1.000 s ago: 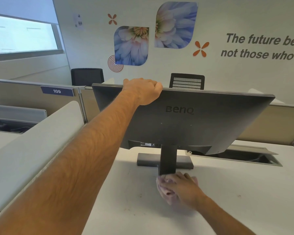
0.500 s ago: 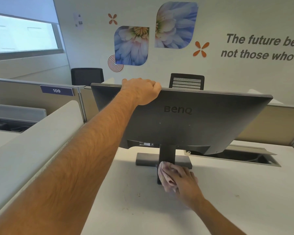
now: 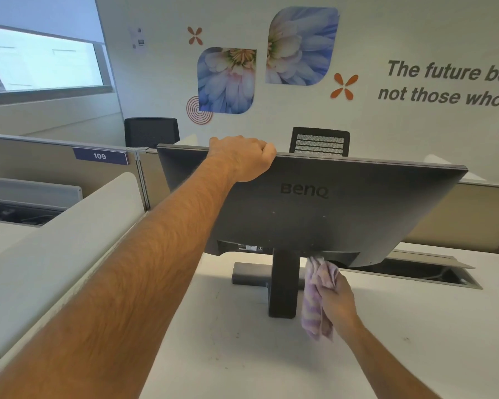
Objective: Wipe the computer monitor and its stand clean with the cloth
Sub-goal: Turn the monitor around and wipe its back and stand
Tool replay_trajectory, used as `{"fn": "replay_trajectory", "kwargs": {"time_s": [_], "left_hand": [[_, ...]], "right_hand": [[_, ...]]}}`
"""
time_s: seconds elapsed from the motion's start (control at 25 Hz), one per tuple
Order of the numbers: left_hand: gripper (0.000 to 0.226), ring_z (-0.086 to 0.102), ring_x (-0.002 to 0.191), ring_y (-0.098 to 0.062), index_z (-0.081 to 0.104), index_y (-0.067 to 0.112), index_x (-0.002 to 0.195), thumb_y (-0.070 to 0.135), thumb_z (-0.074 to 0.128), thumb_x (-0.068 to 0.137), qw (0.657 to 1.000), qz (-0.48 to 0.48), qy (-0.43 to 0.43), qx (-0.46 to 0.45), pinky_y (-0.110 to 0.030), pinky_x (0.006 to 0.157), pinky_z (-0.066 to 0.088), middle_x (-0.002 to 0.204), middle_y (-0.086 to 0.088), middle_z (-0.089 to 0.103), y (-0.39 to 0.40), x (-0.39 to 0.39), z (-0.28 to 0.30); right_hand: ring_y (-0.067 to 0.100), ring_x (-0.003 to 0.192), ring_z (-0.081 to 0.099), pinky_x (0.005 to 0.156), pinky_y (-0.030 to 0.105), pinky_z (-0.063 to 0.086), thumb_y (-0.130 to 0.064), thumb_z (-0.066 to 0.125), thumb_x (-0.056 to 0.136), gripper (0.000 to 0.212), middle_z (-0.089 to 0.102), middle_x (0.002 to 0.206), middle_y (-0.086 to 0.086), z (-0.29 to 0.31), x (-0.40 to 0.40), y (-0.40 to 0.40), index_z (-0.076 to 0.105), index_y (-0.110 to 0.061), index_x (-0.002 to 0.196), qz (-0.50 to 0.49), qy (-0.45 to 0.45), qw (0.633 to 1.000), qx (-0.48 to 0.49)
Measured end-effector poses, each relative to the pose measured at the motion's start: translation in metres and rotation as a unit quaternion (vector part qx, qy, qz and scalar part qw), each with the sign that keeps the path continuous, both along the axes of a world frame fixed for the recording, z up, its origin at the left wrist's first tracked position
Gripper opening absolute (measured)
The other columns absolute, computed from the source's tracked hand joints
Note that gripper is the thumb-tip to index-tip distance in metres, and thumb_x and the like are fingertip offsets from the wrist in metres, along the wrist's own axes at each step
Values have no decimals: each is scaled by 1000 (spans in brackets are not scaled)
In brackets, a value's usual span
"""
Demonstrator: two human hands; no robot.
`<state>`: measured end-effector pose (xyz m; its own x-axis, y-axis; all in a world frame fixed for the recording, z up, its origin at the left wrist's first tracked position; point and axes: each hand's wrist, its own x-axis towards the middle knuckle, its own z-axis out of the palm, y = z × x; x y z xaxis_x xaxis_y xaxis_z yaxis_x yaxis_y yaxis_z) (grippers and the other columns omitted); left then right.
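Observation:
A dark grey monitor (image 3: 343, 208) shows me its back, tilted over the white desk. My left hand (image 3: 242, 156) grips its top edge, fingers curled over to the screen side. Below it the black stand (image 3: 283, 283) rises from a flat base (image 3: 248, 276). My right hand (image 3: 336, 300) holds a bunched pink and purple cloth (image 3: 314, 298) against the right side of the stand's column. The cloth's top reaches the monitor's underside.
The white desk (image 3: 271, 355) runs to an open cable hatch (image 3: 432, 272) at the back right. A rounded white divider (image 3: 55, 249) stands at my left. Beige partitions and two black chairs (image 3: 320, 141) lie beyond the monitor.
My right hand has carried the cloth from the foot of the stand up and over to the column's right side. The left hand has stayed on the monitor's top edge.

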<state>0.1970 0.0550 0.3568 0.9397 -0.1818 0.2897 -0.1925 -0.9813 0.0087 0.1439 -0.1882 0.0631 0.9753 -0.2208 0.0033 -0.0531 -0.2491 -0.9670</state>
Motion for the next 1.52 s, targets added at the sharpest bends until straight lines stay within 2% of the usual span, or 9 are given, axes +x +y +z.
{"fn": "replay_trajectory", "kwargs": {"time_s": [0.24, 0.4, 0.52, 0.64, 0.8, 1.04, 1.32, 1.44, 1.52], "left_hand": [[30, 49, 91, -27, 43, 26, 98, 42, 17, 101, 1000, -2, 0, -2, -57, 102, 36, 117, -11, 62, 1, -1, 1], [30, 48, 93, -26, 42, 27, 99, 43, 17, 101, 1000, -1, 0, 0, -58, 103, 35, 122, -10, 61, 0, 1, 0], [31, 49, 93, -26, 43, 27, 99, 43, 16, 100, 1000, -4, 1, 0, -58, 103, 36, 122, -10, 62, 0, 1, 0], [31, 49, 92, -25, 43, 26, 99, 43, 17, 101, 1000, -4, 0, 1, -58, 103, 36, 121, -10, 62, 1, 0, 1], [31, 50, 92, -26, 45, 26, 98, 41, 18, 101, 1000, -8, -4, 1, -55, 99, 35, 119, -9, 63, 0, -3, 0], [30, 49, 92, -26, 44, 26, 98, 41, 18, 100, 1000, -9, -7, -2, -55, 99, 34, 120, -9, 62, 1, -3, 1], [28, 49, 91, -25, 43, 27, 99, 40, 19, 102, 1000, -16, -11, -7, -54, 100, 35, 113, -7, 59, 1, -6, 2], [29, 49, 91, -25, 44, 26, 98, 40, 19, 101, 1000, -17, -8, -9, -54, 101, 36, 102, -4, 51, 2, -7, 1], [30, 50, 90, -25, 45, 26, 97, 40, 19, 102, 1000, -19, -9, -6, -55, 101, 36, 100, -3, 50, 3, -8, 1]], "right_hand": [[18, 94, 68, 95, 37, 57, -42, 53, 101, 24, 67, 106, 0, 11, 10, 22, 58, -22, 113, 44, 68, 985, -152], [21, 125, 55, 104, 27, 41, -29, 52, 101, 38, 57, 137, 2, -21, -18, 0, 54, -20, 138, 168, 152, 911, -346], [23, 111, 61, 94, 32, 49, -32, 58, 90, 35, 64, 123, 3, 11, -25, 4, 60, -25, 124, 212, 206, 849, -439], [20, 106, 58, 96, 36, 47, -40, 54, 92, 22, 56, 103, -6, 58, -27, 29, 57, -28, 110, 212, 139, 788, -561], [25, 131, 43, 111, 44, 38, -38, 57, 93, 50, 46, 145, -1, 87, -37, 69, 46, -30, 142, 194, -23, 759, -622], [38, 101, 57, 80, 51, 56, -25, 93, 55, 61, 59, 119, 17, 66, -13, 85, 67, -19, 110, 180, -150, 655, -718], [44, 128, 41, 107, 56, 36, -45, 36, 107, 47, 42, 141, 22, 25, -23, 107, 52, -9, 131, 247, -93, 540, -799], [40, 124, 45, 106, 56, 36, -42, 47, 104, 41, 53, 131, 20, 14, -32, 117, 55, -11, 129, 286, -31, 546, -787], [34, 126, 45, 110, 56, 32, -39, 57, 99, 37, 56, 131, 13, 12, -36, 119, 55, -17, 129, 318, 25, 611, -724]]}}
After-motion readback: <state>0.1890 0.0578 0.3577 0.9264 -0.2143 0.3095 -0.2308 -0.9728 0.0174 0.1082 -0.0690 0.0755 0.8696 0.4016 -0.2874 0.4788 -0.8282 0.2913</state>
